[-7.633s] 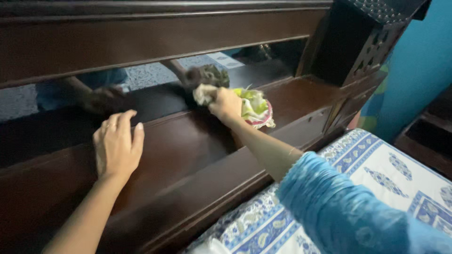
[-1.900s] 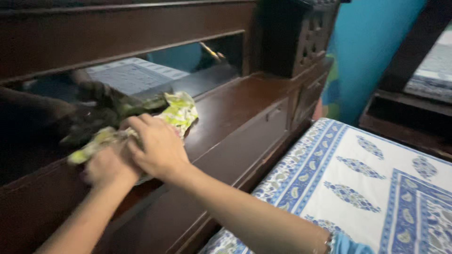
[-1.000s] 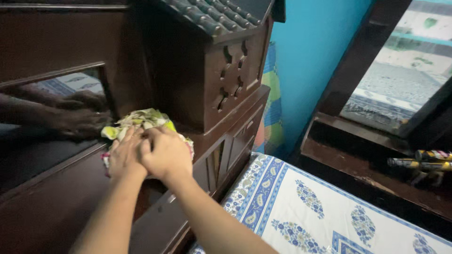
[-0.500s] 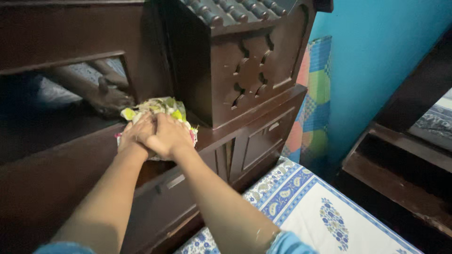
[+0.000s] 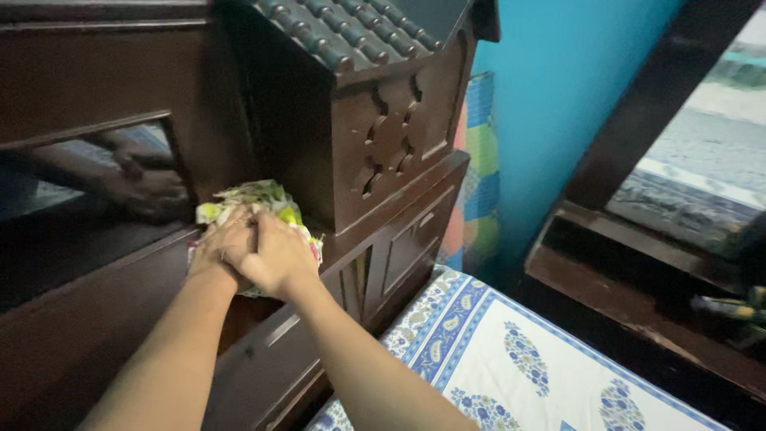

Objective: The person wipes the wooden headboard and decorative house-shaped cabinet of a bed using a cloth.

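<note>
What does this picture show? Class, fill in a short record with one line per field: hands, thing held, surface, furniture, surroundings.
hands: left hand and right hand pressed side by side on the cloth, the right partly over the left
thing held: crumpled green and white patterned cloth
surface: dark wooden headboard ledge, cloth lying on it
furniture: carved wooden corner box just right of the cloth; mirror panel behind, reflecting the hands
surroundings: blue and white printed bedsheet below, turquoise wall at right
</note>
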